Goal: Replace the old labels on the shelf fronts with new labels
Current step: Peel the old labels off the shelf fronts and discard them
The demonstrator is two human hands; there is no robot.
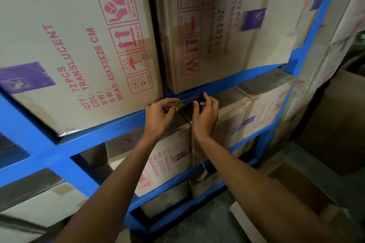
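Purple label [191, 98] sat on blue shelf front [110, 131] beneath cartons [65, 31], left hand [160, 117] pinched a crumpled yellowish scrap [180, 104] at label's left end, right hand [206, 113] fingertips pressed on label.

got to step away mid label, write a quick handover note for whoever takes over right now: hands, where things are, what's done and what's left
Left hand: pinching a small crumpled yellowish scrap, probably peeled label or backing, at the left end of the label.
Right hand: fingers on the purple label on the blue shelf front, between the upper and lower cartons.
Done: cannot tell whether this purple label is old or new.
Left: finish this label, bin the scrap, then check the other shelf fronts; no spare labels in view.
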